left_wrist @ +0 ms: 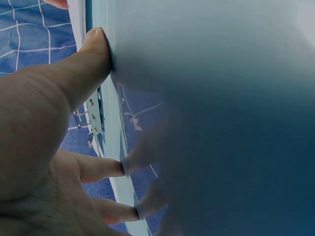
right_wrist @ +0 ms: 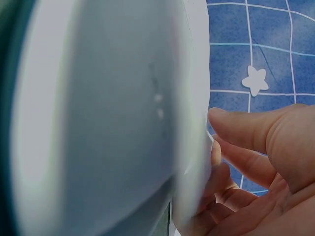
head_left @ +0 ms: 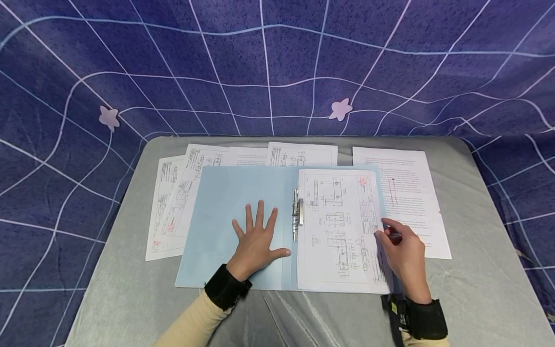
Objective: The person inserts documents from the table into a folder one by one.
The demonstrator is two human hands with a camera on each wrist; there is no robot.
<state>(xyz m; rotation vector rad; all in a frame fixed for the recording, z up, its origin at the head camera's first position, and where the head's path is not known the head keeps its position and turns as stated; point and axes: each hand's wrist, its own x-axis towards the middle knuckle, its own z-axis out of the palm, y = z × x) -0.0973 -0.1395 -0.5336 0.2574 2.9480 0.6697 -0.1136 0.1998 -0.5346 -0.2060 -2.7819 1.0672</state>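
A light blue folder [head_left: 234, 188] lies opened out on the grey-covered table. On its right half is a sheet of technical drawings [head_left: 318, 270] with a red stamp, beside the metal clip [head_left: 297, 217] along the spine. My left hand [head_left: 256, 243] rests with spread fingers on the bare left cover, its thumb pointing toward the spine. At the sheet's right edge, my right hand [head_left: 405, 250] pinches the paper between thumb and fingers. In the right wrist view, the pale paper edge [right_wrist: 197, 98] runs up close to the thumb [right_wrist: 236, 125].
Loose drawing sheets [head_left: 166, 231] stick out from under the folder at the left and back. A printed text page [head_left: 407, 193] with red marks lies partly under its right side. Behind the table [head_left: 477, 270] hangs a blue gridded cloth [head_left: 243, 62] with star shapes.
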